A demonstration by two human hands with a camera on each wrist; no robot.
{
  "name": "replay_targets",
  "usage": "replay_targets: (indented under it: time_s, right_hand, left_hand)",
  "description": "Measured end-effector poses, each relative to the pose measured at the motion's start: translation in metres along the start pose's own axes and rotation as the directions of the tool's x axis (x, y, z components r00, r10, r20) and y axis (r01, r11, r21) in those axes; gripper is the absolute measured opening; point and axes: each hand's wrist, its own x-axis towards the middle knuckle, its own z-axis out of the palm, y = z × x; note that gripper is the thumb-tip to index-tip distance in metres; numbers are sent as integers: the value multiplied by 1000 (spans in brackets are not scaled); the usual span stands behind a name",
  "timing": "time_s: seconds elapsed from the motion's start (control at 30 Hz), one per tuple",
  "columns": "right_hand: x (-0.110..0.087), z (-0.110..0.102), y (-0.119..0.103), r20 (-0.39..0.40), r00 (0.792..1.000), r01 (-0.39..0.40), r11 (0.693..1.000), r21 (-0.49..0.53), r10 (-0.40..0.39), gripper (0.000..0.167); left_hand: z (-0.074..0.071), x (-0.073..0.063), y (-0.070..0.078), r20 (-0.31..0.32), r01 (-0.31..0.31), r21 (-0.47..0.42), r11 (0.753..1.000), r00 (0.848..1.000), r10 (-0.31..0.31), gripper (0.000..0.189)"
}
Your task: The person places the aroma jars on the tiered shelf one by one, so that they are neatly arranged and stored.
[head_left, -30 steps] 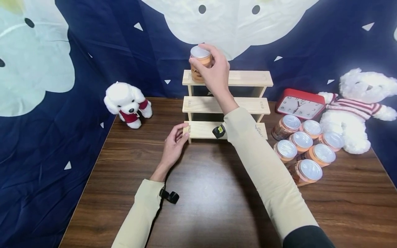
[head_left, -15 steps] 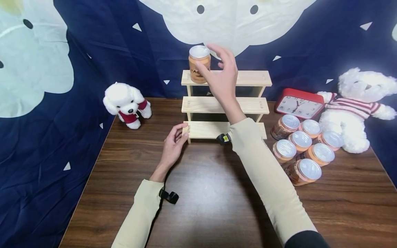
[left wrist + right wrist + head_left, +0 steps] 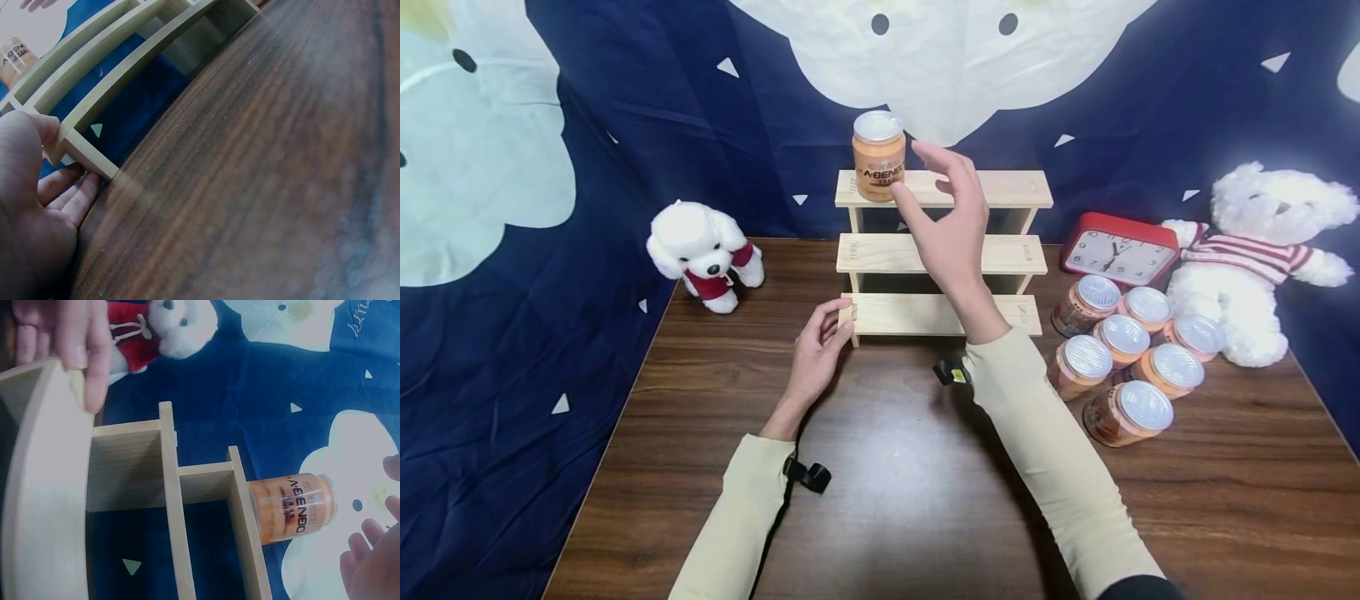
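An orange can (image 3: 878, 162) with a silver lid and dark lettering stands upright at the left end of the top step of a three-step wooden shelf (image 3: 943, 254). Just to its right, my right hand (image 3: 955, 237) is held apart from it, fingers and thumb spread with nothing between them. The right wrist view shows the same gap between the can (image 3: 292, 507) and the fingertips. My left hand (image 3: 816, 350) holds the left end of the lowest step. In the left wrist view, its thumb and fingers pinch the shelf's corner (image 3: 92, 153).
Several more orange cans (image 3: 1123, 333) stand grouped to the right of the shelf. Behind them are a red alarm clock (image 3: 1120, 250) and a white teddy bear (image 3: 1232, 292). A white toy dog (image 3: 703, 250) sits at the left. Dark blue patterned cloth (image 3: 760, 150) hangs behind the table.
My right hand has let go of the can and drawn back to the right and downward, leaving the can on the top step. The left hand has stayed on the shelf's end.
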Motion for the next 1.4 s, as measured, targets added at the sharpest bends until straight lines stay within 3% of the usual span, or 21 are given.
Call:
replay_targets:
  time_s: [0.13,0.37,0.67,1.03,1.4]
  right_hand:
    - [-14,-8,-4,-10,998,62,998,3,-62,41]
    - [-34,-21,-15,-39,994,103,994,37,-101,35]
    - [-55,-40,-25,-105,992,81,989,120,-69,28]
    - [-75,-69,-31,-71,997,43,991,127,-34,27]
    - [-102,-108,-38,-50,997,64,986,152,-57,32]
  left_hand:
    - [0,0,0,0,1,6,1000,1000,-1,39]
    - [-1,-2,2,-5,5,6,1000,1000,-5,39]
    - [-2,-3,5,-8,12,0,1000,1000,-12,40]
    - [-2,-1,3,-2,6,5,1000,1000,-6,40]
    - [0,-1,1,-3,6,2,1000,1000,-6,40]
